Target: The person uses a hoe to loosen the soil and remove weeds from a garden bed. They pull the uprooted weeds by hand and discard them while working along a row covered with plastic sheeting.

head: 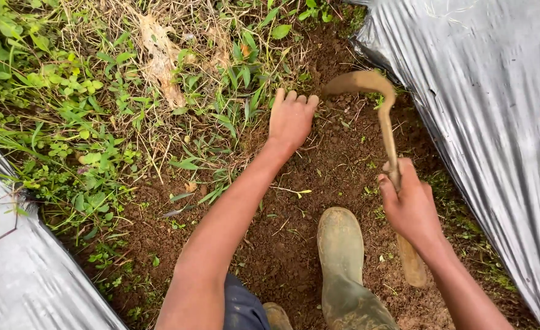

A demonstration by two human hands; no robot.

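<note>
- Outdoors, so no room to speak of: we're standing in a dirt furrow (319,183) of loose reddish-brown soil running between two raised beds.
- Far left, a strip of silvery plastic sheet (19,275) covers one bed, and right next to it there's a thick patch of green weeds and dry grass (99,110) filling the upper left of the view.
- Our left hand (290,119) is reaching forward with the fingers curled down into the soil right at the edge of the weeds; can't tell if it's actually got hold of anything.
- Just right of centre, low down, one muddy rubber boot (342,263) is planted on the bare dirt, toe pointing away from us.
- Our right hand (409,208) is wrapped tight round the wooden handle of one small hooked hoe (385,116). Its long axis runs pretty much away from us, handle end sticking out below the hand, and the curved muddy blade arcs over to the left at the top, tip just beside the left fingers.
- Far right, a second silvery plastic sheet (490,122) slopes up over the other bed.
- Count: two hands, one hoe, one boot, two sheets.
</note>
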